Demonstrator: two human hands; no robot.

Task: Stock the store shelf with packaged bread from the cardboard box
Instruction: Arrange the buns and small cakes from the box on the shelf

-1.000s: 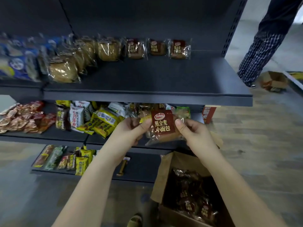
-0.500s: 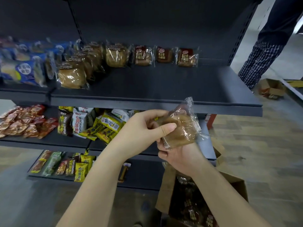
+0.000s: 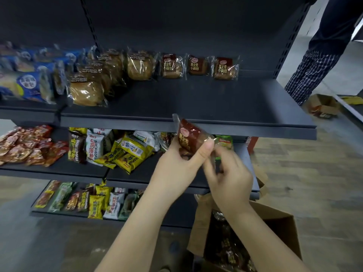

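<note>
Holding one bread pack [image 3: 191, 137] in the left grip [image 3: 176, 165] right now, thumb clamped over its lower front and fingers behind. The pack sticks up out of the top of that grip, tilted a bit left. Its top seal overlaps the front lip of the shelf [image 3: 196, 103], which sits above and beyond both grips.

The right grip [image 3: 229, 173] is just right of the left one, fingertips up by the pack's lower right corner. It's smeared with blur though, so honestly can't tell if it's pinching the wrapper or only touching it.

Way back on the shelf, up past the grips, three matching packs [image 3: 197, 64] stand in a row against the back panel, with bigger buns [image 3: 139, 65] to their left. The box [image 3: 275, 224] is on the floor straight below the right grip, flaps open, with more dark packs [image 3: 229, 250] inside. Checked trousers [image 3: 308, 75] of another person show far off to the upper right.
</note>
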